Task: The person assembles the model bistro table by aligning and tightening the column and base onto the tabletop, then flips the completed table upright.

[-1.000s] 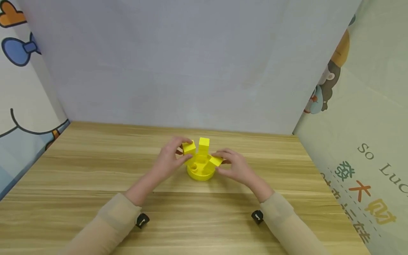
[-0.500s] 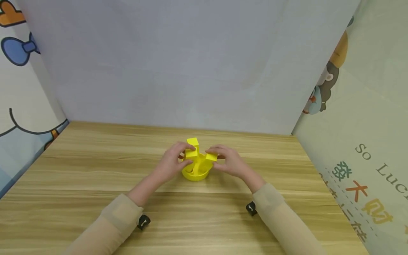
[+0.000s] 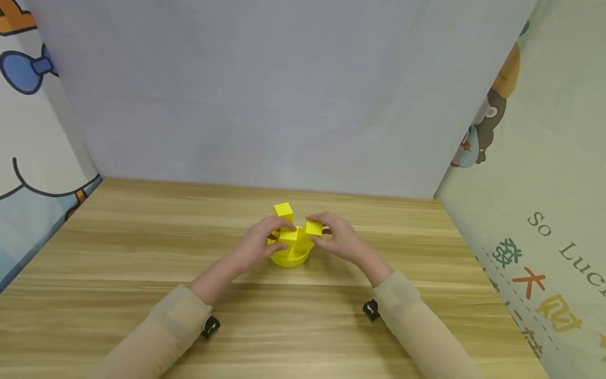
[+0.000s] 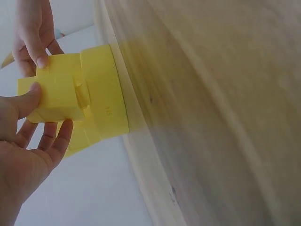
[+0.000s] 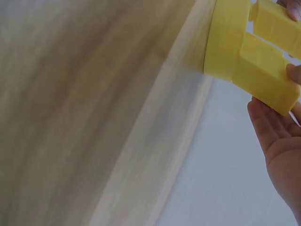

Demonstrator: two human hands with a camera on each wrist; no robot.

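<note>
A round yellow base (image 3: 290, 261) stands on the table, with three yellow square-ended blocks rising from it. My left hand (image 3: 252, 246) grips the front block (image 4: 59, 99) between thumb and fingers. The right-hand block (image 5: 265, 73) leans outward in the right wrist view, and my right hand (image 3: 342, 239) holds it near its top by thumb and fingers. At the back left stands the third block (image 3: 283, 210), touched by neither hand as far as I can see. The blocks' lower ends and much of the base's inside are hidden behind the hands and front block.
The wood-grain table (image 3: 189, 210) runs back to a pale grey backdrop (image 3: 284, 105). Printed cloths hang at both sides, with cartoon shapes on the left one (image 3: 42, 131) and lettering on the right one (image 3: 558, 158). Each wrist wears a small black device (image 3: 210, 327).
The base has shifted a little left and turned, bringing the back block leftward. The left hand's block has come lower and forward. The right hand has moved left with its block, which tilts less.
</note>
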